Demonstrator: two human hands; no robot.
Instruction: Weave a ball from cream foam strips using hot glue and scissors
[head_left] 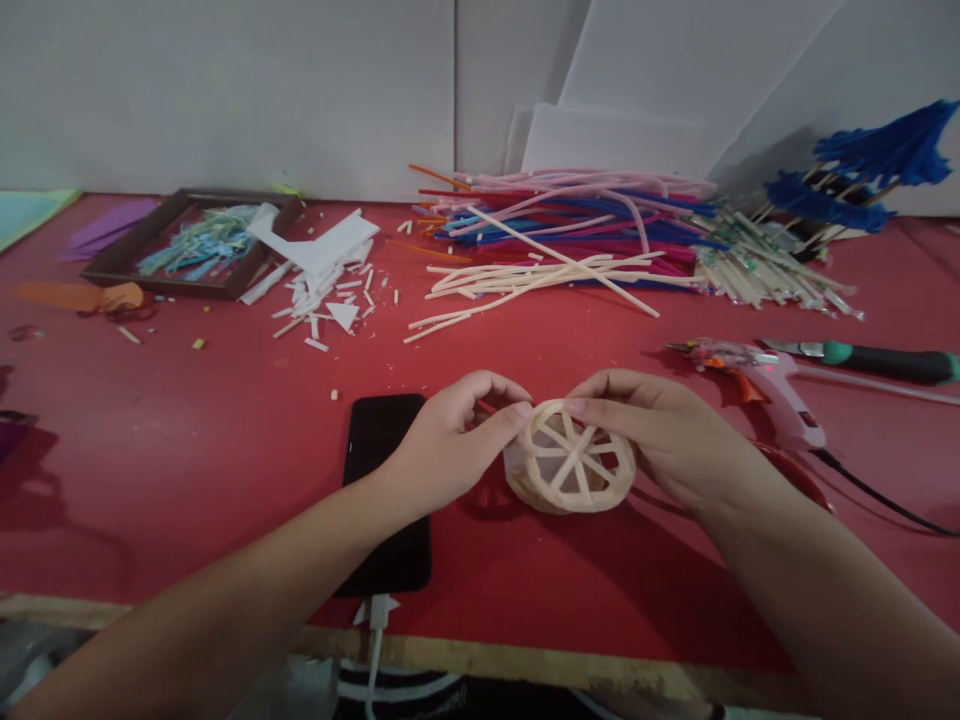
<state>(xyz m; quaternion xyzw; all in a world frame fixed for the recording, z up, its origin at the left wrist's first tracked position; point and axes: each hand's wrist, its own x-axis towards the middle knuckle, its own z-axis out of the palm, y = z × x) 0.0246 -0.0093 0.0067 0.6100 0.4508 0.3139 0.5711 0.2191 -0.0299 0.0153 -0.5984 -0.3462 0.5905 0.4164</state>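
Observation:
Between both hands is a small round cream-coloured craft wheel [576, 455], with a rim, several crossing spokes and some depth behind its face. My left hand [480, 430] pinches its upper left edge between thumb and fingers. On the upper right edge, my right hand [645, 425] grips it with thumb and curled fingers; some of those fingertips are hidden behind the wheel. It is tilted with its spoked face toward me, over the red tabletop [480, 620]. Partly under my left forearm lies a black phone [386, 430].
A pink hot glue gun [787, 395] and a green-and-black handled knife [885, 360] lie at right. Behind are coloured pipe cleaners [555, 215], cream stems [525, 280] and wrapped sticks [772, 265]. White paper scraps [322, 260] and a brown frame [217, 290] sit left.

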